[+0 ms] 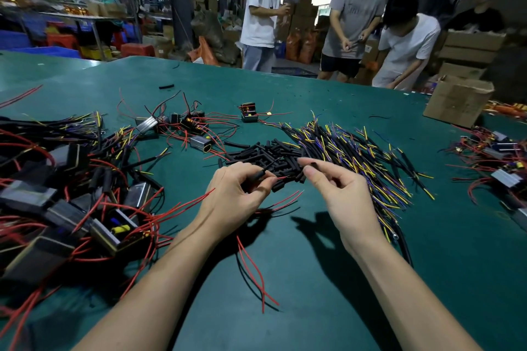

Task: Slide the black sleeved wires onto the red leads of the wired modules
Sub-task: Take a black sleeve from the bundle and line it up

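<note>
Two loose red leads (258,273) lie on the green surface (313,308) nearest the camera. Beyond them, the left hand (236,196) pinches a black sleeved wire (263,174) with a red tip, just before the heap of black sleeves (265,155). The right hand (339,194) has its fingers (306,162) pinching a short black sleeve (313,163) at that heap's right edge. Wired modules (114,231) lie left of the heap.
</note>
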`<state>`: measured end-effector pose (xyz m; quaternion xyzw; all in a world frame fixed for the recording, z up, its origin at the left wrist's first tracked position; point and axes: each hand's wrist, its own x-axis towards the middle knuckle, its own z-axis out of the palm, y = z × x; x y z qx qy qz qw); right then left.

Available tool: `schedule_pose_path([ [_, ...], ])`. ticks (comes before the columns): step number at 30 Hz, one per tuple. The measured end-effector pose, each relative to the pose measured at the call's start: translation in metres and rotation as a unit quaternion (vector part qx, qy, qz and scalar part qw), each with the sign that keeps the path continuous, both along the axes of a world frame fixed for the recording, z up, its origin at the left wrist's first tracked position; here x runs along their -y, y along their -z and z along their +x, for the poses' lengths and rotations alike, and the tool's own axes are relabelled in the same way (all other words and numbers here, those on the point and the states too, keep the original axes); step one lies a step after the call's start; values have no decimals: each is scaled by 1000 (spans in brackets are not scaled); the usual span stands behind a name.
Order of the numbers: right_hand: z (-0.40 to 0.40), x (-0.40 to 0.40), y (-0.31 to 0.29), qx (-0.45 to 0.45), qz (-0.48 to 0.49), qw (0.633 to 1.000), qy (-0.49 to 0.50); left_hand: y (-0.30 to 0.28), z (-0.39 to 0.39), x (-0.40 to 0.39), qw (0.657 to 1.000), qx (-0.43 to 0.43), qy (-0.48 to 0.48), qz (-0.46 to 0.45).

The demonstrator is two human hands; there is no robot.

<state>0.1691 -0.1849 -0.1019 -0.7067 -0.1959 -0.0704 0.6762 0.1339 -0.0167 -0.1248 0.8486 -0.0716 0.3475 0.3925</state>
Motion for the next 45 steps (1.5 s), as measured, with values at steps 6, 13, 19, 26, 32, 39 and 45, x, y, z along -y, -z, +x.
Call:
schedule_pose_path([
  [6, 3, 4, 2, -134, 172, 976, 32, 2, 1, -1, 1000, 0, 3, 3],
  [13, 3, 1, 2, -207, 262, 943, -10, -1, -2, 2, 1000, 5, 14, -13],
  [19, 0, -3, 4, -215, 269, 938, -36, -3, -3, 6, 1000, 3, 21, -22],
  [26, 1, -2, 5, -202, 255, 945, -22, -2, -2, 6, 1000, -2, 18, -26],
  [32, 1, -3, 5, -185, 234, 954, -16, -2, -1, 6, 999, -3, 19, -26],
  [39, 0, -5, 8, -194, 231, 953, -38, -1, -1, 5, 1000, 1, 14, -19],
  [45, -1, -9, 12, -224, 208, 950, -69, -6, -3, 6, 997, -32, 36, -67],
])
